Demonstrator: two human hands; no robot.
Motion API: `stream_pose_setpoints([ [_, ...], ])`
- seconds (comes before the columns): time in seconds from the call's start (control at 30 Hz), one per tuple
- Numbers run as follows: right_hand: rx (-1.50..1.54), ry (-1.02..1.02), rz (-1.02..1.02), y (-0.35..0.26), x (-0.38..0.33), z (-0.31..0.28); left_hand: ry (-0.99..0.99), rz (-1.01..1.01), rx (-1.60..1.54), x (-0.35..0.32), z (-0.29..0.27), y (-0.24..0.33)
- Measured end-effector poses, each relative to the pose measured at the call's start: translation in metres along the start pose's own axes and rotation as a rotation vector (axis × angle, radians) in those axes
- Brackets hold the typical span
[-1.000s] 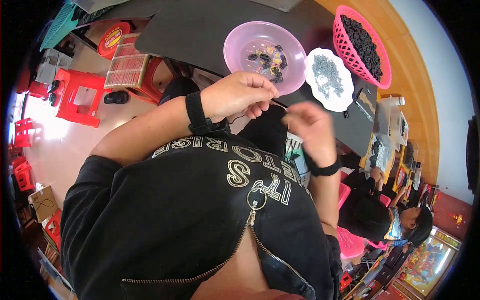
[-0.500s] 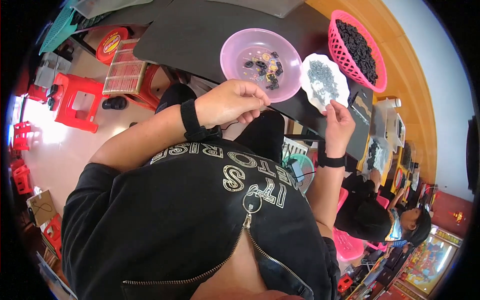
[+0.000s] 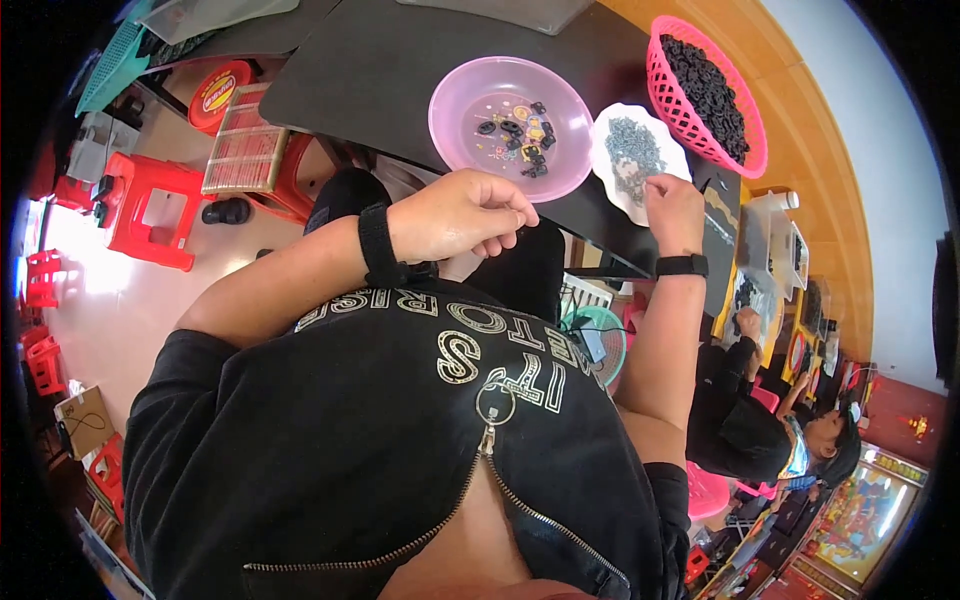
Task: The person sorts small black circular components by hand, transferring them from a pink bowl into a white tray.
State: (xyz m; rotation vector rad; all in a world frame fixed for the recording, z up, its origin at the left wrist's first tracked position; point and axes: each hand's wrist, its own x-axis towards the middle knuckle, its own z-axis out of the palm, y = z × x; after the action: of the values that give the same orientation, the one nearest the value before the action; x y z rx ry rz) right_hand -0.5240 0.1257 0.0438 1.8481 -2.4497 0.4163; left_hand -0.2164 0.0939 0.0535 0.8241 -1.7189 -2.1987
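My left hand (image 3: pixel 462 214) is held with thumb and fingertips pinched together, just off the near side of a pink plastic bowl (image 3: pixel 452 132); whatever is between its fingertips is too small to make out. Inside the bowl lie several small black parts (image 3: pixel 535 157). My right hand (image 3: pixel 676 212) reaches over the near edge of a white scalloped plate (image 3: pixel 673 152). Its fingertips are closed together at a spread of tiny grey metal pieces (image 3: pixel 632 143) on that plate, and anything they grip is hidden.
A pink lattice basket (image 3: pixel 690 122) full of black parts stands beyond the plate on the dark table (image 3: pixel 370 75). Clear plastic boxes (image 3: pixel 760 235) sit farther right, near another person (image 3: pixel 745 410) at work. Red stools (image 3: pixel 150 210) stand on the floor at left.
My right hand has moved forward from the plate's near rim onto the grey pieces, its fingers closing together. My left hand stays pinched beside the bowl. The view has shifted slightly.
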Motion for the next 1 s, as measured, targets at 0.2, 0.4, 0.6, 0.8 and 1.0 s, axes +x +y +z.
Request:
stream_pose_setpoints([
  [0.2,-0.090,-0.032,0.003,-0.004,0.006,0.003,-0.011,-0.009,-0.020,-0.002,0.000,-0.002],
  [0.4,-0.104,-0.073,0.033,-0.005,0.013,0.008,-0.005,-0.010,-0.001,-0.003,0.000,0.000],
  [0.6,0.071,0.007,0.056,-0.005,0.001,0.005,0.047,0.086,0.115,-0.002,-0.015,0.007],
  [0.8,0.357,0.121,0.116,0.001,-0.015,0.005,0.380,0.320,0.887,0.012,-0.064,0.037],
  [1.0,0.620,0.243,0.143,0.001,-0.025,0.009,0.378,0.228,1.199,0.048,-0.065,0.041],
])
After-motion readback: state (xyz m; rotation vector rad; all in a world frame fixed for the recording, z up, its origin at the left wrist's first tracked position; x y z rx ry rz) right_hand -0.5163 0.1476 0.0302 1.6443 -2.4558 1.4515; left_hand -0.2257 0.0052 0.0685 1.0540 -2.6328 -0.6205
